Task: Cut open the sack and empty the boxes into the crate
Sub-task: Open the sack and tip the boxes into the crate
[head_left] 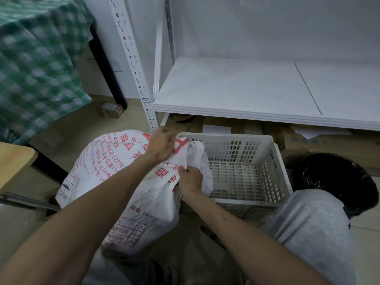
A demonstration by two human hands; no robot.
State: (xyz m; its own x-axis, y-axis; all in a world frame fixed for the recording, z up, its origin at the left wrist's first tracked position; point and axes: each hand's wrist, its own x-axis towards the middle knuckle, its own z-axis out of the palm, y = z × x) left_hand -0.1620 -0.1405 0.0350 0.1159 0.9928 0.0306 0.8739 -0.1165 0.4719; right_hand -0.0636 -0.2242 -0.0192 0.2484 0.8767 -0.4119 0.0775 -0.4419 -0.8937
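A bulging white woven sack [107, 173] with red print lies on the floor, its mouth end draped over the left rim of a white perforated plastic crate [246, 175]. My left hand [161, 146] grips the sack's top edge at the crate's far left corner. Lower down, at the crate's near left side, my right hand [190, 178] clutches bunched sack fabric. The crate's floor shows bare through its holes. No boxes are visible; the sack hides its contents. No cutting tool is in view.
A white metal shelf [236, 89] stands behind the crate, with flattened cardboard [329, 140] under it. A black bin [337, 179] sits right of the crate, my grey-trousered knee [312, 223] in front. A green checked cloth [37, 64] hangs at left, with a small box [110, 110] on the floor nearby.
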